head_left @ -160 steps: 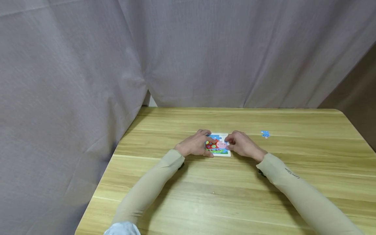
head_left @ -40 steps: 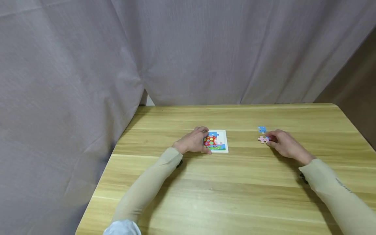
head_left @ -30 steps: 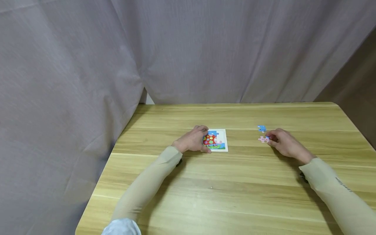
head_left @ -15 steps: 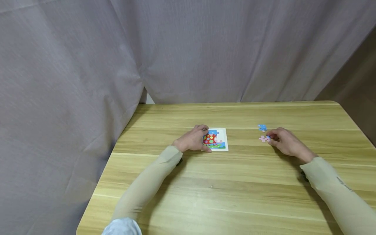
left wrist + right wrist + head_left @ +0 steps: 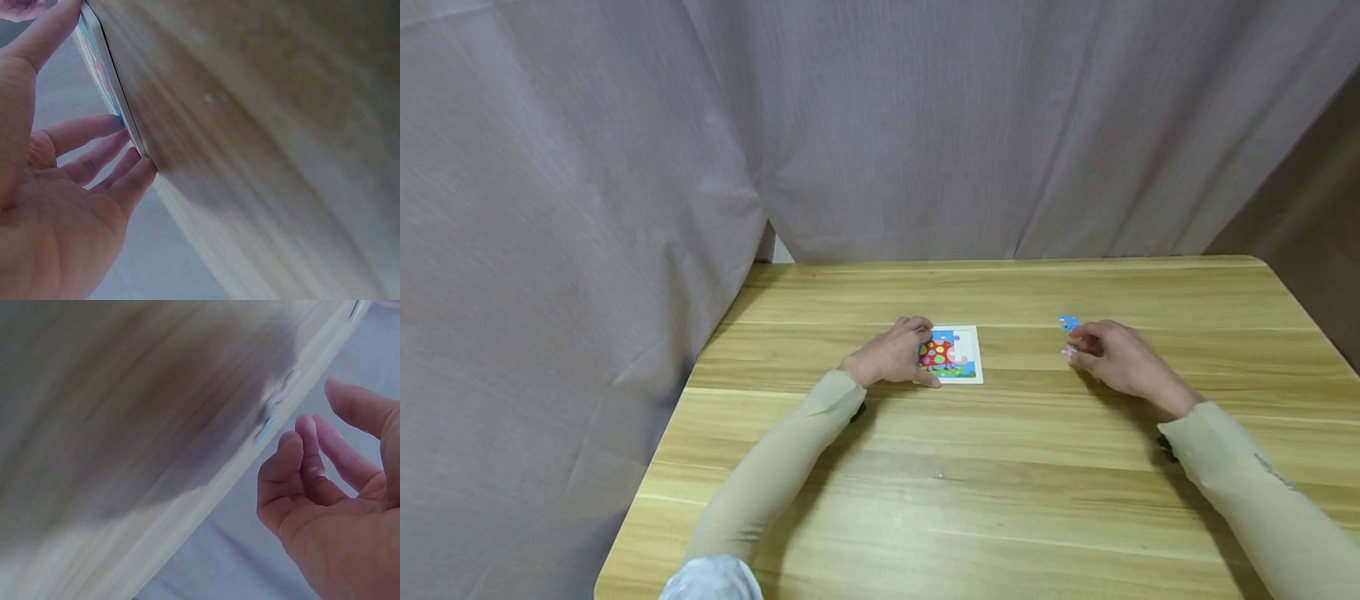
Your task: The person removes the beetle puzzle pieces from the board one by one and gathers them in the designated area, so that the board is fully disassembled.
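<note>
My left hand point(image 5: 891, 354) holds the left side of a small jigsaw puzzle board point(image 5: 979, 354), thumb on the near edge and fingers on the far one. Its white-bordered picture shows a red spotted body, with a bare white gap at upper right. In the left wrist view, fingertips point(image 5: 142, 167) touch the board's edge. My right hand point(image 5: 1123, 358) hovers over a pink puzzle piece point(image 5: 1068, 352), partly covering it. The right wrist view shows the thumb and fingers apart, with nothing between them, above a piece point(image 5: 265, 429) lying on the table.
A blue puzzle piece point(image 5: 1067, 322) lies just beyond the pink one, near the right fingers. The wooden table point(image 5: 1000, 500) ends at a grey curtain point(image 5: 910, 133) at the back and left.
The pink piece, in the board at first, now lies on the table at right. Half a second ago the right fingers pinched it; they have since let go and shifted left over it.
</note>
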`<action>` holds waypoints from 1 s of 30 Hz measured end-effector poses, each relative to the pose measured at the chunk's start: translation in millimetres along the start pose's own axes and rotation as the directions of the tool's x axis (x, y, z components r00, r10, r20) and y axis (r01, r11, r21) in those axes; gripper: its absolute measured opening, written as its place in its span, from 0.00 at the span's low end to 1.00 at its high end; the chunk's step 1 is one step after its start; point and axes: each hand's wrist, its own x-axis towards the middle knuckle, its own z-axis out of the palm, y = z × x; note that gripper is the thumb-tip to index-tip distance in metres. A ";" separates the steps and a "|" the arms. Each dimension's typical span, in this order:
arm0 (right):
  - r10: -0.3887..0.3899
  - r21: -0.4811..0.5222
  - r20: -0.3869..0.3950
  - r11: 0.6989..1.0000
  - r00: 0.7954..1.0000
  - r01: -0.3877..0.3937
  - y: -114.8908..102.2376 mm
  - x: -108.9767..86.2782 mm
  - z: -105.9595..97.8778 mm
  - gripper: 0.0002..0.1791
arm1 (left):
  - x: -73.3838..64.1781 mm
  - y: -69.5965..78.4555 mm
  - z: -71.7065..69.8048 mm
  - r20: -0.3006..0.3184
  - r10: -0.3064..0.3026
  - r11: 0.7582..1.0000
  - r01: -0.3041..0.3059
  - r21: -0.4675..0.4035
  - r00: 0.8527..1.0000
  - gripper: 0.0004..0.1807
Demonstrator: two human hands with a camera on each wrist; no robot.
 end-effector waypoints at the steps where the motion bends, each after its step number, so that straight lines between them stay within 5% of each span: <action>1: 0.001 0.009 0.006 1.000 1.000 -0.001 -4.2 1.3 0.8 0.17 | 0.0 -0.1 -0.1 -0.002 0.002 1.000 -0.002 0.000 1.000 0.54; 19: -0.039 0.096 0.090 0.995 0.995 0.030 -76.3 35.4 31.5 0.18 | -1.5 -0.3 -1.4 -0.001 0.010 1.000 -0.010 0.011 1.000 0.54; 30: -0.119 0.083 0.161 0.991 0.980 0.107 -100.4 49.2 61.5 0.14 | -1.1 0.2 -2.7 0.009 0.010 1.000 -0.010 0.008 1.000 0.52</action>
